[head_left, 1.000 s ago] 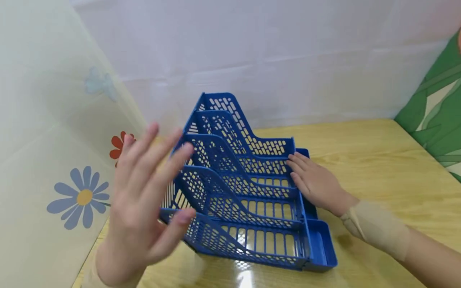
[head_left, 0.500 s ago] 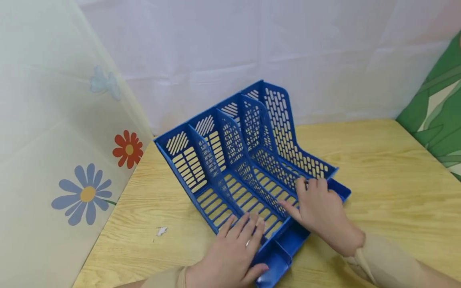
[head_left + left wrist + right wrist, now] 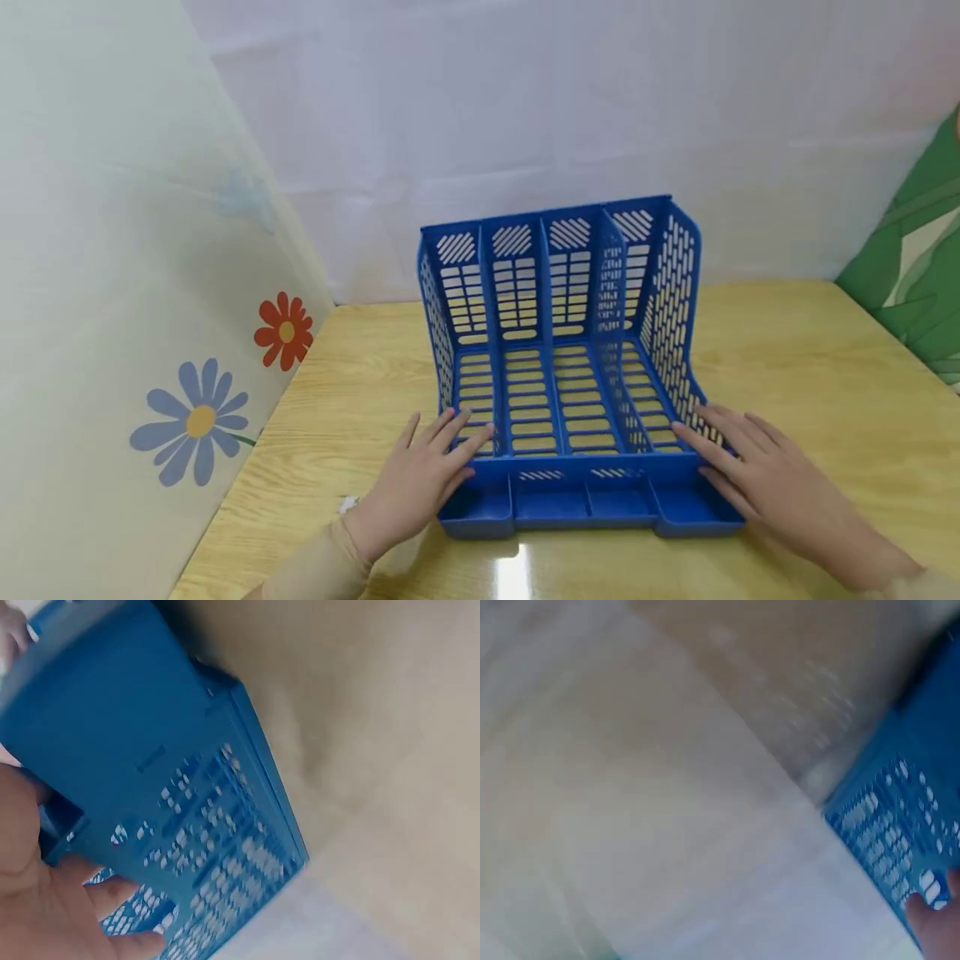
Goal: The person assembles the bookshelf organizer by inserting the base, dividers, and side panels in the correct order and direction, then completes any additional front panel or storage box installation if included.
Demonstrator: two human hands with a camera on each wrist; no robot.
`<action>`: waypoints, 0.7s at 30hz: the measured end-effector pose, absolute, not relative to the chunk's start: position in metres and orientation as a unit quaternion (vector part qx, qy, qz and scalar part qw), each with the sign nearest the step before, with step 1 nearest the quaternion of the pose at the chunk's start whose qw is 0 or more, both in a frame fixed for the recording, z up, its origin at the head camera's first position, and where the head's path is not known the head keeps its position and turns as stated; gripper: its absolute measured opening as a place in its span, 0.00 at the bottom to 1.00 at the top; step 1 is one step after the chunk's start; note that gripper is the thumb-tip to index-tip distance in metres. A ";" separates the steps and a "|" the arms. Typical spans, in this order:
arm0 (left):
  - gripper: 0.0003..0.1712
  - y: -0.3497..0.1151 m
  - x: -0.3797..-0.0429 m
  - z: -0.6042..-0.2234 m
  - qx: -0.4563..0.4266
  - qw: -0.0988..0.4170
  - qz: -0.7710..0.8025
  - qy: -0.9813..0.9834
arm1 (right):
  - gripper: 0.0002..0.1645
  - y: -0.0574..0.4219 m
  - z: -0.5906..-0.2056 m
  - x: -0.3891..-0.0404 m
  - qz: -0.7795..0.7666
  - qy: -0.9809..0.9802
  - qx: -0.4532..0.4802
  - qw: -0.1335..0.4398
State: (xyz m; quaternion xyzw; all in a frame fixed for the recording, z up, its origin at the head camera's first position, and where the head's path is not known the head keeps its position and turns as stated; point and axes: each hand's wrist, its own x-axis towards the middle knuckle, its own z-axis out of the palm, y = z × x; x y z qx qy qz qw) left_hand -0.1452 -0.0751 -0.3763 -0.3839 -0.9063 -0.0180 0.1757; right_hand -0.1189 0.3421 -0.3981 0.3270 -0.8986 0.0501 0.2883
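Note:
A blue plastic desktop file rack [image 3: 525, 408] stands upright on the table in the head view, its front with small trays facing me. Several upright slots with perforated walls make up its body. My left hand [image 3: 412, 483] lies at the rack's front left corner, its fingers fairly straight against the side wall. At the front right corner, my right hand [image 3: 780, 483] touches the other side with its fingers extended. The left wrist view has the rack's side panel [image 3: 150, 742] beside my fingers. In the blurred right wrist view, only part of my hand shows near the perforated side [image 3: 885, 832].
The wood-grain table [image 3: 787, 358] reaches back to a white cloth backdrop [image 3: 525, 100]. A small white scrap [image 3: 347, 504] lies left of my left hand. Flower pictures [image 3: 200, 422] mark the left backdrop, and green leaves [image 3: 922, 283] show at the right.
The file rack has turned from sideways to front-facing. My left hand came down from the air to the rack's front left, and my right hand shifted to its front right.

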 end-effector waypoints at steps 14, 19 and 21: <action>0.30 -0.054 -0.247 -0.372 -0.333 0.115 -0.016 -0.936 | 0.36 0.345 -0.394 -0.175 0.113 -0.953 0.211 0.189; 0.30 -0.054 -0.259 -0.372 -0.310 0.090 -0.046 -0.945 | 0.33 0.345 -0.394 -0.196 0.107 -0.953 0.222 0.175; 0.30 -0.055 -0.263 -0.372 -0.311 0.098 -0.053 -0.944 | 0.32 0.345 -0.394 -0.204 0.110 -0.952 0.227 0.173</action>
